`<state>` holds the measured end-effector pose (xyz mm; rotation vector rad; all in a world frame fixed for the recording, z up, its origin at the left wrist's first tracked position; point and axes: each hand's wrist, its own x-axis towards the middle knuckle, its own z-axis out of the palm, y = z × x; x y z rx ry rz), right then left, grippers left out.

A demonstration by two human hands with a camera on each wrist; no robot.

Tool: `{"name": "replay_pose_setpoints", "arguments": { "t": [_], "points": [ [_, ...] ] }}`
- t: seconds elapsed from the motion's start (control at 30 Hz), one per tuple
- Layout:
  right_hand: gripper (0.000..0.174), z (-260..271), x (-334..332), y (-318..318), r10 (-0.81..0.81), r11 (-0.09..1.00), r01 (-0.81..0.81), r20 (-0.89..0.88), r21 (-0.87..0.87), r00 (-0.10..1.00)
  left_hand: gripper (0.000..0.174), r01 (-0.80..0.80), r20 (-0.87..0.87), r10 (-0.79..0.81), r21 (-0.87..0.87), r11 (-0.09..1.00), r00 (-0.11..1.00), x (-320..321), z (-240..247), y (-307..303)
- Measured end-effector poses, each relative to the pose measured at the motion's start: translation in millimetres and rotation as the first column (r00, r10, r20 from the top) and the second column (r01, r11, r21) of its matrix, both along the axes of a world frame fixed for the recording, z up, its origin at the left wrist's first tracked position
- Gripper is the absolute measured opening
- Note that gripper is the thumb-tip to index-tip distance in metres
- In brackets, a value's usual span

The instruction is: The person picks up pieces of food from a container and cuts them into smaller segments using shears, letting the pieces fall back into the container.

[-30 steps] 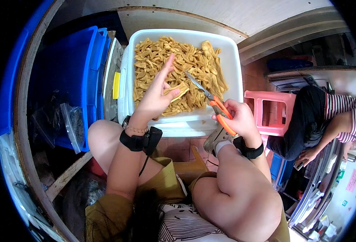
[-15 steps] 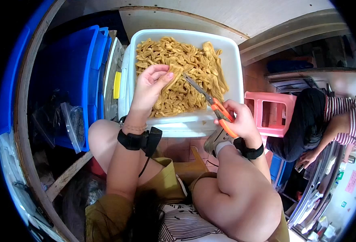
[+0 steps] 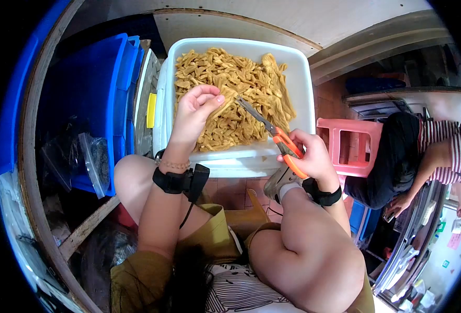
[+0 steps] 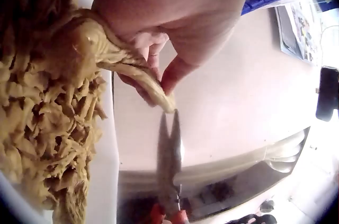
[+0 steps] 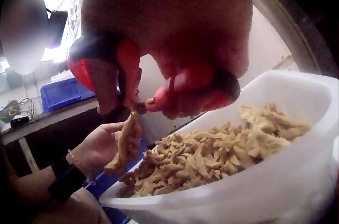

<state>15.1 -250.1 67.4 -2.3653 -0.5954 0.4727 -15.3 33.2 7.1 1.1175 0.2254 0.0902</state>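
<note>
My left hand [image 3: 193,112] pinches a long, wrinkled yellow-brown strip [image 4: 130,67] between thumb and fingers, holding it over a white bin [image 3: 305,104]. Orange-handled scissors [image 3: 259,118] are gripped in my right hand [image 3: 314,155], with fingers in the handle loops. Their blades [image 4: 170,147] point toward the left hand; slightly parted tips meet the strip's pinched end. Below the hands, the bin holds a heap of short cut pieces [image 3: 209,65] of the same stuff. Longer whole strips [image 3: 277,88] lie along the bin's right side. In the right wrist view the held strip [image 5: 124,144] hangs downward.
Stacked blue crates [image 3: 89,94] stand left of the bin, with a plastic bag [image 3: 95,161] beside them. A pink stool [image 3: 348,146] is to the right, near another person in a striped top [image 3: 434,151]. A wooden board wall [image 3: 272,21] rises behind the bin.
The left hand went from spread fingers over the heap to pinching the strip and lifting its end to the scissors' tips. The scissors have barely moved.
</note>
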Motion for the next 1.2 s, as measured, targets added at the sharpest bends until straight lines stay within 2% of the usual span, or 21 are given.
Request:
{"name": "replay_pose_setpoints", "arguments": {
  "t": [0.33, 0.43, 0.5, 0.57, 0.63, 0.77, 0.9, 1.03, 1.1, 1.2],
  "points": [
    [0.049, 0.1, -0.4, -1.1, 0.030, 0.999, -0.029, 0.024, -0.034, 0.999, 0.007, 0.115, -0.009, -0.115, 0.012, 0.993, 0.993, -1.9, 2.3, 2.4],
    [0.050, 0.0, -0.7, -0.9, 0.033, 0.999, -0.033, 0.018, -0.038, 0.999, 0.004, 0.105, 0.024, -0.106, 0.044, 0.993, 0.994, -2.9, 4.5, 0.3],
    [0.051, 2.8, -1.5, 0.5, 0.033, 0.999, -0.033, 0.008, -0.042, 0.999, 0.005, 0.171, 0.006, -0.173, 0.118, 0.978, 0.985, -3.5, 7.0, 0.2],
    [0.044, 10.7, -3.1, 4.3, 0.045, 0.993, -0.048, -0.029, -0.106, 0.999, 0.005, 0.195, 0.006, -0.197, 0.116, 0.974, 0.980, -3.4, 2.2, -1.9],
    [0.046, 10.2, -3.2, 4.3, 0.054, 0.992, -0.055, -0.017, -0.114, 0.998, 0.005, 0.220, 0.006, -0.222, 0.113, 0.969, 0.975, -3.2, -0.9, -3.2],
    [0.047, 5.2, -4.0, 5.7, 0.073, 0.990, -0.065, 0.062, -0.123, 0.995, 0.004, 0.192, 0.028, -0.197, 0.124, 0.973, 0.980, -3.9, -0.2, -4.7],
    [0.046, 5.4, -3.5, 8.7, 0.064, 0.990, -0.055, 0.064, -0.126, 0.996, 0.005, 0.160, 0.018, -0.163, 0.125, 0.979, 0.986, -2.8, -2.8, -3.4],
    [0.043, 2.1, -2.4, 7.2, 0.077, 0.995, -0.073, 0.079, -0.062, 0.994, 0.005, 0.155, -0.002, -0.157, 0.161, 0.975, 0.988, -3.1, -1.2, -2.2],
    [0.041, 0.7, -3.3, 6.3, 0.090, 0.995, -0.085, 0.103, -0.058, 0.991, 0.005, 0.078, -0.011, -0.078, 0.097, 0.992, 0.997, -3.5, -0.2, -2.6],
    [0.037, -3.2, -5.6, 5.7, 0.048, 0.999, -0.049, 0.125, 0.006, 0.991, 0.008, 0.020, -0.004, -0.019, 0.088, 0.996, 1.000, 1.1, 0.7, 1.9]
  ]
}}
